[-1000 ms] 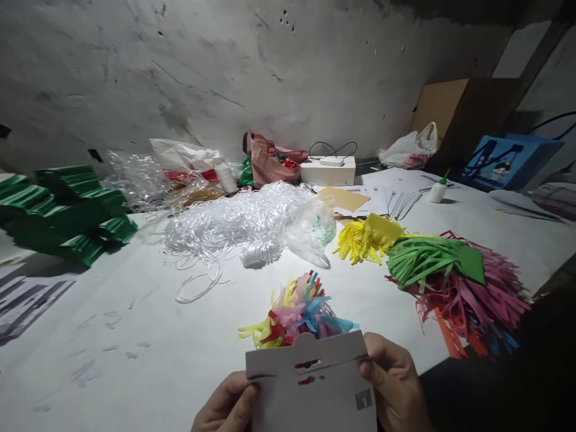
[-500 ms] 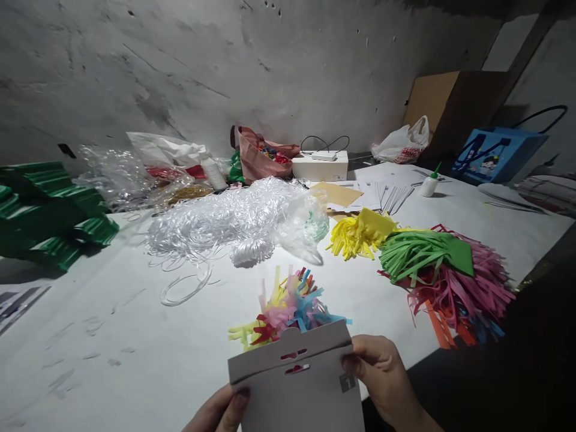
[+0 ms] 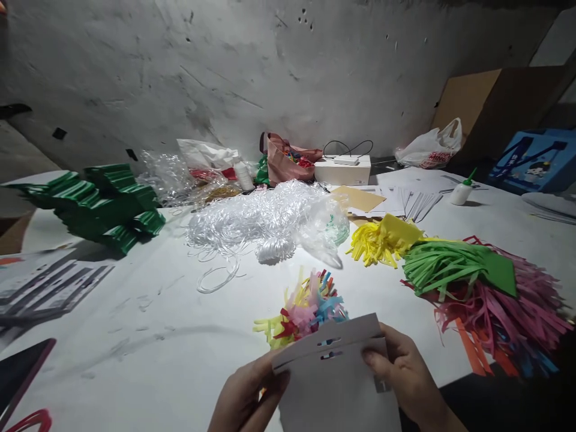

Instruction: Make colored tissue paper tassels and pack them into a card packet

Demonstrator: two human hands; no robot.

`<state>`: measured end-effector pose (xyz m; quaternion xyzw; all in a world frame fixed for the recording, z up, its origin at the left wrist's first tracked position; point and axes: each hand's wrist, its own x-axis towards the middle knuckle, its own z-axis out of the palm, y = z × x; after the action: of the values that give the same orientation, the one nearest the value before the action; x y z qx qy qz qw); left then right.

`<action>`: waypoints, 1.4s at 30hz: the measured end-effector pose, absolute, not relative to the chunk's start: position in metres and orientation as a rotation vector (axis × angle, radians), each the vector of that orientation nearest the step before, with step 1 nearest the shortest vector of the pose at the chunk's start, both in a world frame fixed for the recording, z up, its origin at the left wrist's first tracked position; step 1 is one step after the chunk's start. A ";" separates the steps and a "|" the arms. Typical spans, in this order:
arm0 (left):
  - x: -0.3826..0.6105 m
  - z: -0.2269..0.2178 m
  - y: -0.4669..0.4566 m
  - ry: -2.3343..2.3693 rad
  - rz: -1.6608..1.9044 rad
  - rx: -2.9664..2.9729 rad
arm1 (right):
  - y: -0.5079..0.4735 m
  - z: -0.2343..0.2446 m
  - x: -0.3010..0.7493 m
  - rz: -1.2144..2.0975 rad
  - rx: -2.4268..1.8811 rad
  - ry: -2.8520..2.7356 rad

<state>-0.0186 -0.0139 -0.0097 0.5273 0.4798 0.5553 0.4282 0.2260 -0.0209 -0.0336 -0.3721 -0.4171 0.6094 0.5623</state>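
A grey-white card with hang slots near its top [image 3: 335, 384] is held upright close to me. My left hand [image 3: 252, 393] pinches its left edge, thumb on the near face. At the upper right edge, my right hand [image 3: 402, 372] grips it with the thumb in front and fingers behind. Just beyond the card's top rises a tuft of multicoloured paper strips [image 3: 310, 309] in yellow, pink, red and blue; its lower part is hidden behind the card. The lower end of the card runs out of view.
Right on the white table [image 3: 148, 366] lie yellow fringe [image 3: 373, 240], green fringe [image 3: 445, 267] and pink fringe [image 3: 517, 300]. A glue bottle [image 3: 461, 192] stands behind. White string [image 3: 252, 219] fills the middle back; green folded pieces [image 3: 103, 204] and printed sheets [image 3: 54, 285] are left.
The view has swung left, so everything sits further right and a dark edge and red loops appear at lower left. The left hand now reaches higher on the card's edge.
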 end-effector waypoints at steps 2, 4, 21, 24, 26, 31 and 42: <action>-0.027 -0.014 -0.004 1.068 1.358 1.470 | -0.015 -0.034 0.227 1.421 -0.810 -1.007; -0.034 -0.014 0.009 0.852 1.261 1.648 | -0.007 -0.035 0.231 1.381 -0.719 -1.076; -0.009 0.014 0.033 0.841 1.157 1.956 | 0.021 0.033 0.250 0.408 -0.812 -2.136; -0.005 0.015 0.033 0.775 1.147 2.023 | 0.024 0.044 0.243 0.281 -0.875 -2.237; -0.004 0.017 0.033 0.739 1.165 2.059 | 0.027 0.051 0.237 0.246 -0.860 -2.328; -0.004 0.022 0.033 0.739 1.182 2.062 | 0.033 0.061 0.231 0.111 -0.829 -2.483; -0.001 0.022 0.037 0.771 1.141 2.087 | 0.039 0.060 0.230 0.120 -0.907 -2.584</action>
<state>-0.0013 0.0366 0.0218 0.7923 0.2925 0.4330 0.3152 0.2297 0.0387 0.0602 -0.3242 -0.9238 0.0428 0.1991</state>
